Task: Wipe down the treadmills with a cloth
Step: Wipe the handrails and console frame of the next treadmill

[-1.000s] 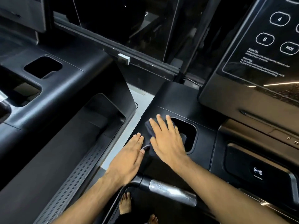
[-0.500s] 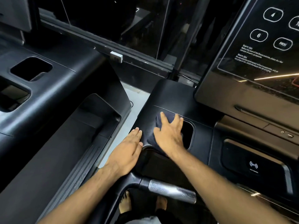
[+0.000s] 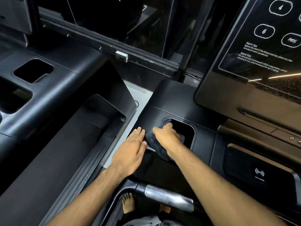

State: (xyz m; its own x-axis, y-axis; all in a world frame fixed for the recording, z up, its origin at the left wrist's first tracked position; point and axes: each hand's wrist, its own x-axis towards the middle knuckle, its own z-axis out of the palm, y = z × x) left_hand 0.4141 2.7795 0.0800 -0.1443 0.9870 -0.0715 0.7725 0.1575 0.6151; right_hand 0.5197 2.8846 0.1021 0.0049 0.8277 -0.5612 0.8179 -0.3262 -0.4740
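Note:
A dark cloth [image 3: 152,141] lies bunched on the black treadmill console [image 3: 172,98], at the left rim of its cup holder recess [image 3: 184,132]. My right hand [image 3: 166,136] is on the cloth, with its fingers curled over the rim and dipping into the recess, pushing cloth in with them. My left hand [image 3: 132,150] lies flat with straight fingers on the console's left edge, right beside the cloth and touching it.
The glossy control panel [image 3: 260,62] with numbered buttons rises at the right. A metal-sleeved handlebar [image 3: 167,199] crosses below my arms. A second treadmill [image 3: 48,98] stands at the left across a narrow floor gap. My bare feet [image 3: 128,204] show on the belt below.
My right hand slid the cloth from the console surface to the cup holder's rim, and its fingers curled into the recess. My left hand has hardly moved.

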